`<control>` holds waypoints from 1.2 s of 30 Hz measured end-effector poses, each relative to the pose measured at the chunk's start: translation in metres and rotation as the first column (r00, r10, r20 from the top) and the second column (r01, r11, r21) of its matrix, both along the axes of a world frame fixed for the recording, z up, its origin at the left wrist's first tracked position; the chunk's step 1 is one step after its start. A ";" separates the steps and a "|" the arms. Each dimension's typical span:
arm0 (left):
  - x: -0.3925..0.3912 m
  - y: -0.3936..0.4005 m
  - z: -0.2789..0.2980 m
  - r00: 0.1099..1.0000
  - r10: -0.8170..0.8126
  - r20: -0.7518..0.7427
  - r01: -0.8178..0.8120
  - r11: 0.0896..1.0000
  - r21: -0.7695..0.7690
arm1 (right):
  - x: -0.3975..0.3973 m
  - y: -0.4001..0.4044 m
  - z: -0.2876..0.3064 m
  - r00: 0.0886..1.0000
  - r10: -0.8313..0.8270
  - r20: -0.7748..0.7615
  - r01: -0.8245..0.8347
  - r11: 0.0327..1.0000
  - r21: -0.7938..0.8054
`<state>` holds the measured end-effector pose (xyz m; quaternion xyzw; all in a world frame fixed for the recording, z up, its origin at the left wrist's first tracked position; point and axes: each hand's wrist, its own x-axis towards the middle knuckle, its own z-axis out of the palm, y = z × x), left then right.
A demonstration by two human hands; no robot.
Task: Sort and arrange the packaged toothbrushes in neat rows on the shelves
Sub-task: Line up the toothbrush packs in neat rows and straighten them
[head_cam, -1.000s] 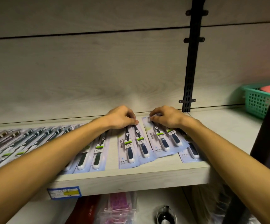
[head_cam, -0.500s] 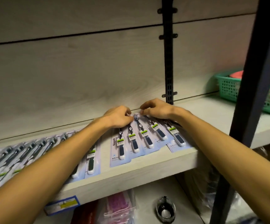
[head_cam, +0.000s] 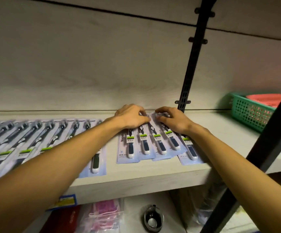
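1. Stretching along the left part of the shelf (head_cam: 136,175), a long row of packaged toothbrushes (head_cam: 27,140) lies flat, each pack overlapping its neighbour, heads toward the back wall and handles toward the front edge.
2. One pack (head_cam: 96,163) at the right end of that row sits close to the front edge, partly under the person's left forearm.
3. The left hand (head_cam: 131,117) rests near the back of the shelf with its fingers curled down onto the top ends of a fanned group of packs (head_cam: 146,145); it seems to pinch the top of a pack, though the fingertips are hard to make out.
4. The fanned group lies mid-shelf, five handles showing, the packs overlapping and slanting slightly.
5. The right hand (head_cam: 171,119) sits just beside the left, fingers bent and pressing on the tops of the right-hand packs of the same group.
6. A black slotted upright (head_cam: 189,68) runs up the back wall just behind the right hand.
7. A green basket (head_cam: 251,111) stands at the far right of the shelf, holding something red.
8. Below the front edge, a blue and yellow price label (head_cam: 66,200) is stuck on.
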<state>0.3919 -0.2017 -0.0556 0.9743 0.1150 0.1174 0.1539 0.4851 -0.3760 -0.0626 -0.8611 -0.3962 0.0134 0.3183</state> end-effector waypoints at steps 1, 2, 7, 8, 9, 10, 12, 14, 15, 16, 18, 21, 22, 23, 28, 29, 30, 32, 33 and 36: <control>-0.001 0.001 0.000 1.000 0.008 0.001 -0.008 1.000 -0.016 | 0.001 0.000 0.000 1.000 -0.003 0.009 0.003 1.000 -0.005; -0.001 0.002 0.000 1.000 0.015 0.009 -0.015 0.999 -0.034 | 0.001 0.001 0.000 1.000 -0.007 0.017 0.008 1.000 -0.013; -0.005 0.003 0.000 0.999 0.040 0.035 -0.036 0.994 -0.099 | 0.000 0.006 -0.002 1.000 -0.010 0.022 0.011 1.000 -0.018; -0.006 0.002 0.000 0.999 0.040 0.026 -0.038 0.996 -0.087 | -0.001 0.008 -0.003 1.000 -0.008 0.021 0.008 1.000 -0.011; -0.006 0.001 0.000 0.999 0.038 0.018 -0.037 0.997 -0.073 | -0.001 0.009 -0.003 1.000 0.000 0.015 0.001 1.000 -0.006; -0.006 0.001 0.000 0.999 0.036 0.013 -0.035 0.997 -0.062 | -0.001 0.010 -0.003 1.000 0.010 -0.004 -0.010 1.000 0.001; -0.006 0.002 0.000 0.999 0.035 0.009 -0.034 0.999 -0.036 | 0.000 0.010 -0.003 0.996 0.034 -0.084 -0.032 0.999 0.026; -0.006 0.003 -0.001 0.999 0.035 0.007 -0.035 0.999 0.013 | 0.001 0.009 -0.001 0.984 0.052 -0.169 -0.040 0.996 0.075; -0.006 0.003 -0.001 1.000 0.028 0.012 -0.029 0.999 0.043 | 0.003 0.007 0.000 0.982 0.044 -0.183 -0.026 0.995 0.101; -0.005 0.004 -0.001 1.000 0.014 0.020 -0.015 0.998 0.066 | 0.007 0.005 0.002 0.985 0.021 -0.169 -0.001 0.993 0.116; -0.005 0.003 0.000 0.998 -0.043 0.036 0.041 0.997 0.063 | 0.013 -0.002 0.006 0.992 -0.049 -0.115 0.060 0.994 0.094; -0.003 -0.004 -0.001 0.989 -0.148 0.000 0.147 0.989 0.031 | 0.020 -0.015 0.007 0.988 -0.099 -0.121 0.098 0.995 -0.017; -0.002 -0.006 -0.003 0.987 -0.163 -0.011 0.163 0.986 0.022 | 0.020 -0.018 0.005 0.986 -0.097 -0.132 0.092 0.995 -0.044; -0.001 -0.009 -0.005 0.987 -0.160 -0.009 0.160 0.987 0.013 | 0.019 -0.020 0.004 0.986 -0.087 -0.139 0.080 0.995 -0.053; 0.002 -0.013 -0.012 0.993 -0.084 0.087 0.085 0.996 -0.013 | 0.014 -0.026 0.001 0.993 -0.073 -0.096 0.064 0.994 -0.094; 0.002 -0.014 -0.013 0.992 -0.077 0.096 0.079 0.997 -0.012 | 0.013 -0.028 0.000 0.995 -0.070 -0.069 0.063 0.993 -0.100; 0.002 -0.014 -0.013 0.992 -0.073 0.104 0.074 0.997 -0.012 | 0.013 -0.029 -0.001 0.997 -0.069 -0.045 0.065 0.993 -0.096; 0.002 -0.014 -0.013 0.991 -0.070 0.118 0.072 0.997 -0.014 | 0.014 -0.031 -0.002 0.996 -0.074 -0.042 0.072 0.996 -0.059; 0.001 -0.014 -0.013 0.990 -0.073 0.123 0.076 0.997 -0.017 | 0.013 -0.031 -0.002 0.994 -0.084 -0.071 0.082 0.996 -0.032; 0.000 -0.017 -0.011 0.984 -0.079 0.157 0.090 0.994 -0.062 | 0.013 -0.028 -0.002 0.990 -0.110 -0.084 0.111 0.994 0.009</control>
